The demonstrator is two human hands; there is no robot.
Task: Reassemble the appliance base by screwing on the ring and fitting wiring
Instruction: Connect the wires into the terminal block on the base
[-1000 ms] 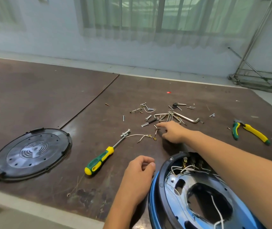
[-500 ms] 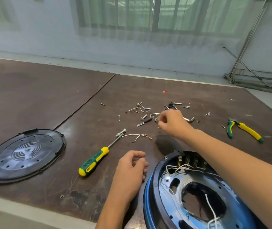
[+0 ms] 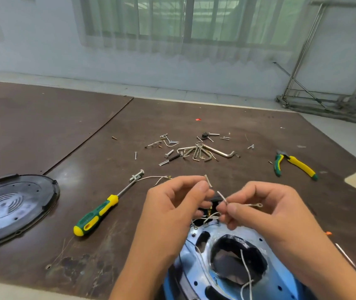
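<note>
The blue appliance base (image 3: 196, 280) lies open at the bottom centre, with a metal ring plate (image 3: 203, 256) and white wires (image 3: 246, 271) inside. Above it, my left hand (image 3: 172, 211) pinches a short white piece (image 3: 208, 180) between thumb and finger. My right hand (image 3: 263, 211) pinches a thin white wire (image 3: 222, 195) that ends in a ring terminal (image 3: 259, 205). The two hands sit close together over the base's far edge. The black round cover (image 3: 10, 208) lies at the left.
A green-yellow screwdriver (image 3: 95, 215) lies left of my hands. Loose screws and hex keys (image 3: 196, 150) are scattered farther back. Green-yellow pliers (image 3: 294, 164) lie at the right. The table's near edge runs along the bottom left.
My right hand has drawn back from the pile of parts with a wire. My left hand has risen from the table to meet it over the base.
</note>
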